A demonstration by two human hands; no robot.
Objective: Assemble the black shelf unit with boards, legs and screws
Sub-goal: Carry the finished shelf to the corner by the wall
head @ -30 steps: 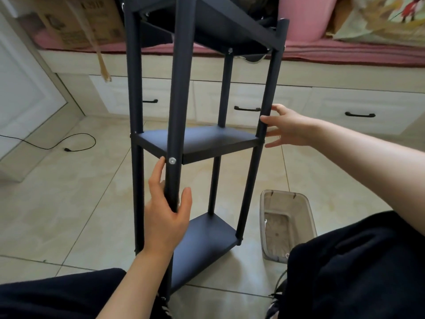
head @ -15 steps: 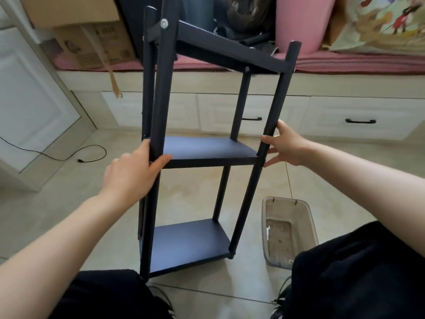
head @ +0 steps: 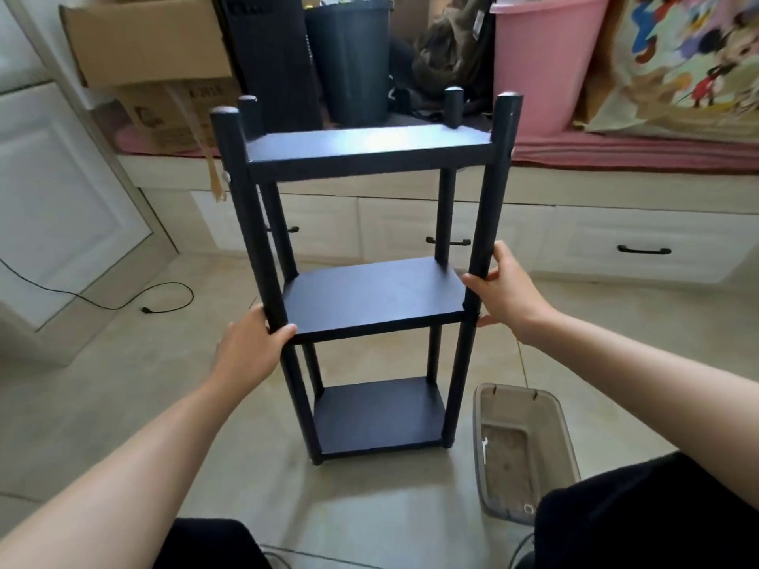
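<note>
The shelf unit [head: 369,297] now stands upright and square to the camera on the tiled floor [head: 123,396], where a second ago it was tilted and turned corner-on. The left hand [head: 250,347], which held the near leg low down, has shifted up and grasps the front left leg [head: 263,248] just at the middle board [head: 373,293], fingers curled round it. The right hand [head: 507,291] stays on the front right leg [head: 484,240] at the same height, fingers wrapped behind the post. All three boards sit level between four legs, so the build looks essentially finished (this reads as a final check or positioning).

Across the room: a white cabinet door [head: 53,207] and a black cable [head: 102,299] on the floor at the left, a cardboard box [head: 143,39] on the pink-covered bench [head: 616,151], white drawers [head: 640,244] beneath, a pink bucket [head: 542,63], and a clear plastic bin [head: 521,449] on the floor near the right leg of the person.
</note>
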